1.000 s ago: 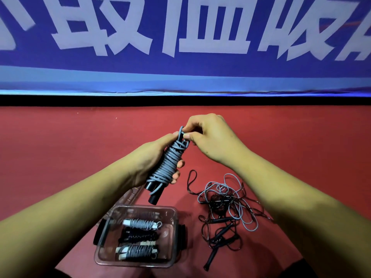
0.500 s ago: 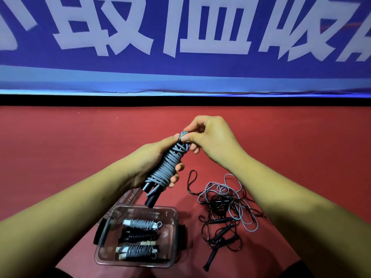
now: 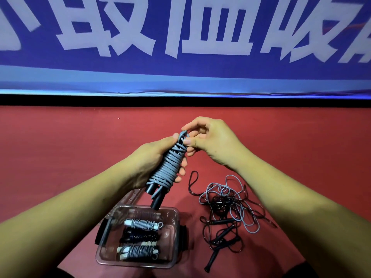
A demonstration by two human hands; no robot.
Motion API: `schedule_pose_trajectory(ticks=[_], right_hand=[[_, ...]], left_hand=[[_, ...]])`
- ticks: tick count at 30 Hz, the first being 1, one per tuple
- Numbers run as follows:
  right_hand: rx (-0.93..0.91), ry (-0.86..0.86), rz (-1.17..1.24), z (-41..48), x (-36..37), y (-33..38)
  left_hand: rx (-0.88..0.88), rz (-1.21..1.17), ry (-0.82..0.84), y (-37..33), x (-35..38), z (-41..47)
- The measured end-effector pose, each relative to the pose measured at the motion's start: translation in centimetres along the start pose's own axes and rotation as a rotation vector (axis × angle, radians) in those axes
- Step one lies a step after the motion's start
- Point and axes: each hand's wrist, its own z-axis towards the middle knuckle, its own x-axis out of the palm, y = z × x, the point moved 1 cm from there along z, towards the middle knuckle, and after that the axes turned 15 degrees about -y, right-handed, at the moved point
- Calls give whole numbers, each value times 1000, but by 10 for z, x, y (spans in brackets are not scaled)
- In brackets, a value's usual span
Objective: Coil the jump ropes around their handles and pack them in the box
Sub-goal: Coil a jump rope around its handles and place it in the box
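**A:** Where is the rope that's being wound?

**B:** Centre of the frame, above the box. The left hand (image 3: 150, 161) has its fingers curled round a grey coiled jump rope (image 3: 170, 167), thumb pressed near the upper end and fingertips showing on the right side of the coil. The bundle tilts, with the top toward the upper right.

**A:** And the other hand?

**B:** The right hand (image 3: 214, 141) pinches the rope's end at the top of the coil, between thumb and forefinger. The other fingers are loosely bent.

**A:** What is it made of?

**B:** A smooth, rubbery grey cord in tight turns, crossing over near the top. Two matte black cylindrical handles (image 3: 154, 197) stick out below.

**A:** And the box?

**B:** It is a clear plastic box (image 3: 177, 235) with rounded corners and dark side clips, at lower centre on the red table (image 3: 80, 147). Three wound bundles lie inside: grey (image 3: 140, 224), black (image 3: 138, 236) and grey (image 3: 136, 252). To its right lies a loose tangle of grey and black ropes (image 3: 226, 207).

**A:** Any writing?

**B:** There is what looks like a "3" on the box's near wall. The blue banner (image 3: 180, 77) across the top carries large white Chinese characters, cropped, so I can't read them.
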Motion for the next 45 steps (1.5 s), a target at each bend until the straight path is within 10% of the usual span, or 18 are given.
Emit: schedule_pose_trajectory(ticks=[15, 25, 37, 45], right_hand=[[1, -73, 94, -1, -1, -6], [-179, -12, -103, -5, 8, 0], [-63, -65, 25, -11, 34, -19], [12, -94, 3, -12, 37, -25]], left_hand=[[223, -53, -103, -6, 10, -2], [781, 772, -224, -34, -20, -7], [452, 111, -232, -29, -20, -5], [341, 467, -272, -32, -29, -1]])
